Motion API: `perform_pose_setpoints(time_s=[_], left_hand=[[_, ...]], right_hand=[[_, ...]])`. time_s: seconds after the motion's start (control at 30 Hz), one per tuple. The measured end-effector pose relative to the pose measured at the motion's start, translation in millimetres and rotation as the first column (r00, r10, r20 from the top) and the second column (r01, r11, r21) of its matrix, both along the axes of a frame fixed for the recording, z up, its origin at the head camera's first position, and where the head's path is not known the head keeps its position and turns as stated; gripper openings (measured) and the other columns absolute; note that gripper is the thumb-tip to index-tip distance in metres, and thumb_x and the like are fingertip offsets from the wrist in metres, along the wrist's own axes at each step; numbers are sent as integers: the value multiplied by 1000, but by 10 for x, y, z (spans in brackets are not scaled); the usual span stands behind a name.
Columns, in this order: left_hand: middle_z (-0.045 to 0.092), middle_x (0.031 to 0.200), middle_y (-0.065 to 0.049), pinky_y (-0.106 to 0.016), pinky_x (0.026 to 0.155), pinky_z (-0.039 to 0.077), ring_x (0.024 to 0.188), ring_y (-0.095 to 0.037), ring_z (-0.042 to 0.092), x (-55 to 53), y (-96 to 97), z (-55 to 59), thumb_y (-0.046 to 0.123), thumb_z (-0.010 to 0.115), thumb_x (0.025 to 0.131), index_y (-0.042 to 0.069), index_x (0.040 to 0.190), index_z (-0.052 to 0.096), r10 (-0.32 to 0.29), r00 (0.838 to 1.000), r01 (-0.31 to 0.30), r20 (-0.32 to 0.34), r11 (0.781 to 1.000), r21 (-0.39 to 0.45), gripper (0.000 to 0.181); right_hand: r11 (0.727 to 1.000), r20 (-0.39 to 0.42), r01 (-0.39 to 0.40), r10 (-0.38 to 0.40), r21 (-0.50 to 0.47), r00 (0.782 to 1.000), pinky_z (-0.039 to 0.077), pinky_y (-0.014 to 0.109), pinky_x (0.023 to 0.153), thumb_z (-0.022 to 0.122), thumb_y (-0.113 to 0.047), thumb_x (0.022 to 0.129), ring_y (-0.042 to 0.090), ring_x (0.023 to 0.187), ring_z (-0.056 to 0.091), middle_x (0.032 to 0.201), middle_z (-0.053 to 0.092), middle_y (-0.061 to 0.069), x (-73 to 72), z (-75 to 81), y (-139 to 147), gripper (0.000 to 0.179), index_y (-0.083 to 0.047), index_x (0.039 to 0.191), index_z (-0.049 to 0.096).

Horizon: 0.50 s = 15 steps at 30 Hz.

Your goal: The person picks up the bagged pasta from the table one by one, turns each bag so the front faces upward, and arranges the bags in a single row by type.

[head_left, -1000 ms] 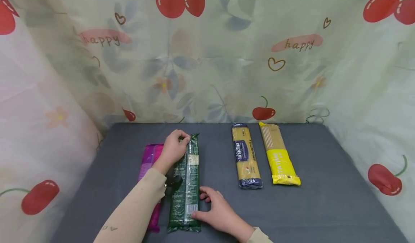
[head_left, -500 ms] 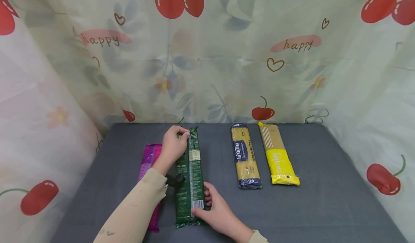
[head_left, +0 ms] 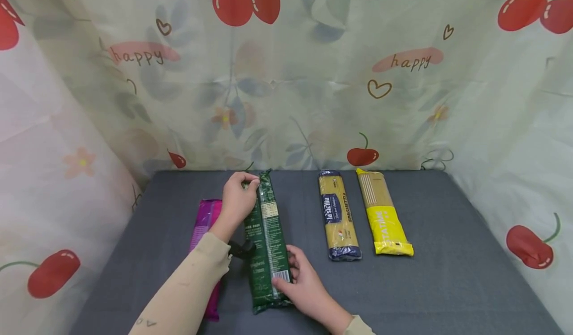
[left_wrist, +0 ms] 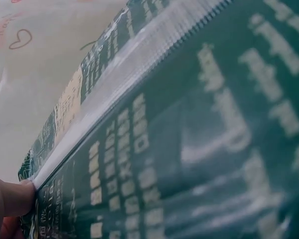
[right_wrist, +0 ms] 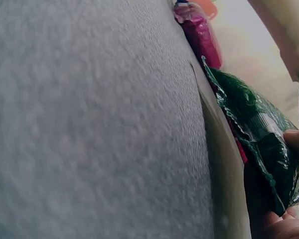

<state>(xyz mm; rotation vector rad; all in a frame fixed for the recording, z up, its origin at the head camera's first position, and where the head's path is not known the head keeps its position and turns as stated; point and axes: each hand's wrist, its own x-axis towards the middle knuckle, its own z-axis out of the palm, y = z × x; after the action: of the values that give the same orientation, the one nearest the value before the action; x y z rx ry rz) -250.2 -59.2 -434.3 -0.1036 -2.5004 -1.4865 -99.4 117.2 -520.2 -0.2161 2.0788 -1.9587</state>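
A long dark green spaghetti packet (head_left: 268, 240), back side with barcode up, tilts slightly with its far end leaning left. Its far end is pinched by my left hand (head_left: 237, 196), thumb on the near face, as the left wrist view also shows. Near the bottom right edge, my right hand (head_left: 309, 288) grips the packet with the thumb on top and fingers beneath the side. In the right wrist view the packet's crimped end (right_wrist: 259, 144) appears raised off the cloth. A magenta packet (head_left: 207, 225) lies to the left, partly hidden behind my left forearm.
Right of the green packet, a blue-and-clear spaghetti packet (head_left: 339, 215) and a yellow pasta packet (head_left: 386, 213) lie side by side. Dark grey cloth (head_left: 429, 295) covers the table. A cherry-print curtain (head_left: 286, 101) stands along the back and sides.
Both hands have lifted the green packet and shifted it away from me. Its near end has swung to the right. The other packets have stayed put.
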Motion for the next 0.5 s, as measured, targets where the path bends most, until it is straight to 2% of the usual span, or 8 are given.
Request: perform_pose_setpoints(time_s=[0.17,0.3,0.4,0.5], left_hand=[[57,112,-5,-43,82,47,102,-24,54,-19,-7,-20,22,58,99,11,102,66,-41,999,42,15,999,-13,14],[51,118,-8,-44,89,45,107,-25,51,-42,-14,-32,19,57,99,9,104,65,-84,996,84,-13,996,-23,13],[41,129,-11,-45,94,42,115,-27,46,-55,-15,-36,18,57,99,8,106,62,-106,994,106,-24,994,-23,13],[26,141,-12,-45,93,44,120,-27,44,-49,-7,-42,23,58,99,12,112,58,-111,994,111,9,994,-5,18]], right_hand=[[1000,26,-5,4,23,1000,48,42,85,69,-22,91,21,102,61,124,60,15,-15,7,47,77,-7,150,22],[1000,34,4,-3,-14,999,49,42,89,69,-21,91,23,110,59,131,55,16,-16,25,62,77,-7,150,21],[999,31,12,-11,-42,999,50,39,87,69,-19,91,24,110,59,131,55,16,-22,44,64,75,-8,149,23],[999,6,23,-23,-35,1000,51,37,84,68,-19,91,23,107,60,130,57,13,-37,72,67,72,-11,149,25]])
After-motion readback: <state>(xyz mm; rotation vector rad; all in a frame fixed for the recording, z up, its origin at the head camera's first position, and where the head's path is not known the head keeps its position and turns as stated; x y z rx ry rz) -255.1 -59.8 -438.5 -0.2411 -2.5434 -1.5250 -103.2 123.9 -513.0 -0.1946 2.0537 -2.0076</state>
